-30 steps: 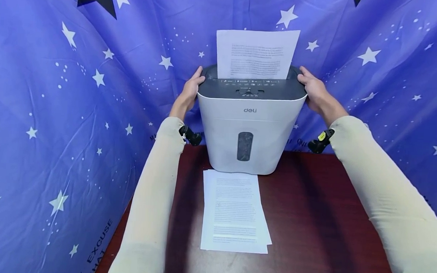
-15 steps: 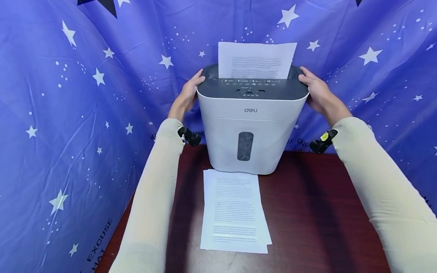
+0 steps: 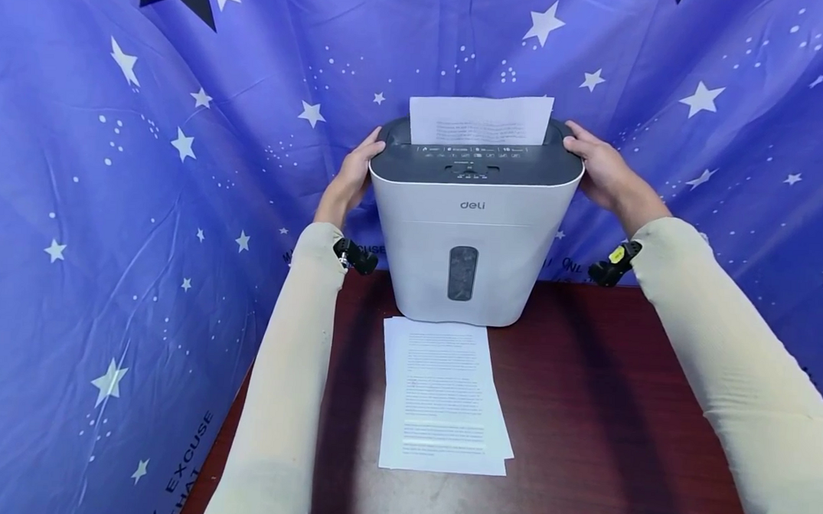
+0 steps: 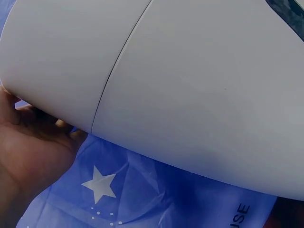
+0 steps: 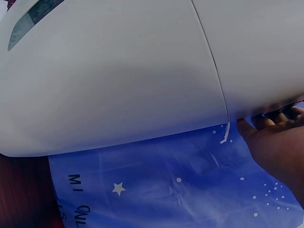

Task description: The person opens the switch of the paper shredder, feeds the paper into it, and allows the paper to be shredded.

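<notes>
Atop the shredder [image 3: 471, 233], paper [image 3: 481, 120] stands

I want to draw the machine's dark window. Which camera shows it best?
The head view: it shows the whole dark window on the front of the white machine. The left wrist view catches only a piece at its upper right corner, the right wrist view only a piece near its upper left.

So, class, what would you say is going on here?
A person has the left hand and right hand on opposite sides of a paper shredder, near its top. A printed sheet stands partway into the shredder, its upper part showing. More printed sheets lie on the table in front.
</notes>
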